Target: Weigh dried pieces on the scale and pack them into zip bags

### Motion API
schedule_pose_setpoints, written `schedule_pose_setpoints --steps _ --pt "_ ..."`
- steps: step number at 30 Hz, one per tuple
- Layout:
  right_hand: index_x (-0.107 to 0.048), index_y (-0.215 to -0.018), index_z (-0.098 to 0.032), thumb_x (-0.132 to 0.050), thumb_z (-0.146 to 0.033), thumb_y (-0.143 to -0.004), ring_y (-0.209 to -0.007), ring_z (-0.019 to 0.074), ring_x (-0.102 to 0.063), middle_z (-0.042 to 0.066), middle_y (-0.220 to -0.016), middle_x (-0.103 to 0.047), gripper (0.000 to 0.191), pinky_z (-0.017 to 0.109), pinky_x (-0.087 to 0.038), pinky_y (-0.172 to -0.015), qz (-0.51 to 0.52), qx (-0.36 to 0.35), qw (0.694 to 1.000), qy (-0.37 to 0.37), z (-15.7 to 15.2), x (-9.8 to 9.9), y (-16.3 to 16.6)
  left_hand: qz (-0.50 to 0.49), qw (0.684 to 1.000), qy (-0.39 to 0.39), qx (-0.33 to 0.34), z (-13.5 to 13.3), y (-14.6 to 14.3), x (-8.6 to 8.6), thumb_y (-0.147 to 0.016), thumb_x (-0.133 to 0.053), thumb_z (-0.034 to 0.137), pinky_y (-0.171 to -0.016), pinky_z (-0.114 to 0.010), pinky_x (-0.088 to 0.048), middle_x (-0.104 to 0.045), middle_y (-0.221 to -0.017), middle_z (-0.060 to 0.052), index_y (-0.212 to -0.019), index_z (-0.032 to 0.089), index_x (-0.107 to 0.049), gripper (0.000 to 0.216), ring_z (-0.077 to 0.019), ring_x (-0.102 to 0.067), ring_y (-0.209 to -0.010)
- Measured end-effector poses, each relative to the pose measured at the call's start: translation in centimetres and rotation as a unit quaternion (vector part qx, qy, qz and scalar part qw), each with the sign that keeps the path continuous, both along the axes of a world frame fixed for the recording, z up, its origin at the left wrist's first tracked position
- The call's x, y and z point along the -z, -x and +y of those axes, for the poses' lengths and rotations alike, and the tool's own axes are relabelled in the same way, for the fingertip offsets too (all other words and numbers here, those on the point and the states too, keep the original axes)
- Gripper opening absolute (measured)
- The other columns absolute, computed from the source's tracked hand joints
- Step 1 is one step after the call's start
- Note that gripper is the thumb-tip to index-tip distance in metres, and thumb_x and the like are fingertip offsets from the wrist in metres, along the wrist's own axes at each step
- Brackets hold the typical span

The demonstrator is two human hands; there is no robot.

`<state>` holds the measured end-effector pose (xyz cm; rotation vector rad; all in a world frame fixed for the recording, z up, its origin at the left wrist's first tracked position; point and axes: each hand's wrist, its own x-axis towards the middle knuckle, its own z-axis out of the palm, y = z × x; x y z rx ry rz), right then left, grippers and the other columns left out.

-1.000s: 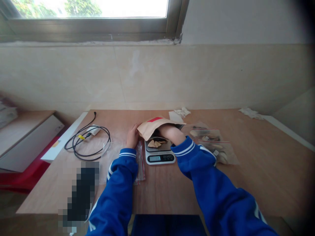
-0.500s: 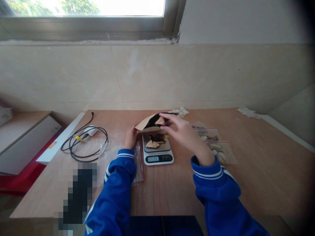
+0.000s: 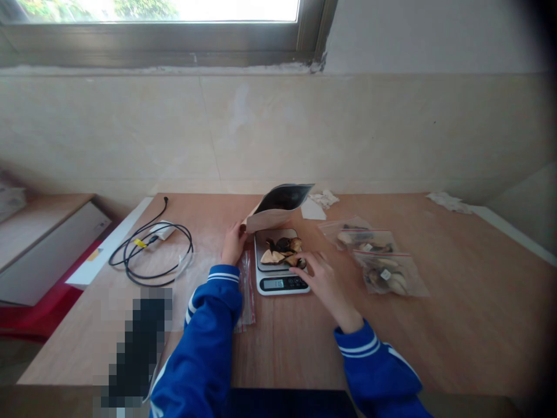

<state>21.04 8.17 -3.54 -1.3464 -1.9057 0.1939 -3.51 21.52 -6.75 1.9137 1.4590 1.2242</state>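
A small digital kitchen scale (image 3: 281, 283) stands on the wooden table (image 3: 456, 325), with several dried brown and tan pieces (image 3: 281, 249) piled on its platform. My left hand (image 3: 234, 244) grips the left edge of a brown paper pouch (image 3: 278, 208), which stands open just behind the scale. My right hand (image 3: 321, 277) rests at the scale's right front corner, its fingers lowered onto a dark piece at the platform's edge. Both arms wear blue sleeves with white stripes.
Two clear zip bags (image 3: 378, 261) holding similar pieces lie right of the scale. An empty zip bag (image 3: 247, 290) lies by my left wrist. A coiled black cable (image 3: 150, 252) lies at the left. Crumpled paper (image 3: 324, 198) sits near the wall. A blurred dark object (image 3: 137, 348) is at the front left.
My right hand came out of the pouch with a piece and moved down to the scale's platform. The pouch now stands more upright with its mouth open.
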Motion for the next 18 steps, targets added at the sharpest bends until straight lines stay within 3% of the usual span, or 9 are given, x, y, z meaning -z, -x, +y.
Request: schedule_pose_setpoints --steps 4,9,13,18 --pt "-0.063 -0.105 -0.023 -0.055 -0.045 -0.088 -0.106 0.0290 -0.057 0.011 -0.112 -0.061 0.028 0.049 -0.047 -0.090 -0.023 0.021 0.998 -0.047 0.3 -0.9 0.1 0.006 1.000 -0.014 -0.001 0.0 0.0 0.1 -0.077 -0.056 0.011 -0.094 -0.041 -0.044 -0.065 -0.108 -0.009 -0.108 0.018 -0.062 0.032 -0.0239 -0.057 -0.104" --pt "-0.057 -0.118 -0.026 -0.040 -0.032 -0.096 -0.116 0.0252 -0.052 0.010 -0.118 -0.056 0.029 0.046 -0.041 -0.101 0.024 0.042 0.993 -0.104 -0.3 -7.0 0.2 0.017 1.000 -0.014 0.009 -0.2 0.0 -0.1 -0.079 -0.054 0.010 -0.092 -0.040 -0.045 -0.064 -0.104 -0.008 -0.112 0.019 -0.061 0.035 -0.0233 -0.056 -0.102" --pt "-0.055 -0.122 -0.026 -0.034 -0.029 -0.097 -0.120 0.0256 -0.048 0.009 -0.123 -0.055 0.033 0.048 -0.036 -0.105 -0.019 -0.022 0.990 -0.138 1.1 -11.7 1.1 0.044 0.998 -0.039 0.016 -0.6 -0.1 -0.5 -0.079 -0.052 0.009 -0.095 -0.040 -0.042 -0.062 -0.110 -0.009 -0.119 0.021 -0.059 0.042 -0.0242 -0.053 -0.107" --pt "-0.063 -0.101 -0.016 -0.027 -0.027 -0.099 -0.101 0.0247 -0.056 0.011 -0.102 -0.064 0.038 0.042 -0.044 -0.093 -0.158 -0.109 0.979 -0.061 3.3 -12.8 1.8 0.060 0.996 -0.052 0.027 -1.0 -0.1 -1.0 -0.080 -0.050 0.009 -0.098 -0.039 -0.041 -0.060 -0.118 -0.008 -0.125 0.023 -0.056 0.048 -0.0239 -0.051 -0.111"
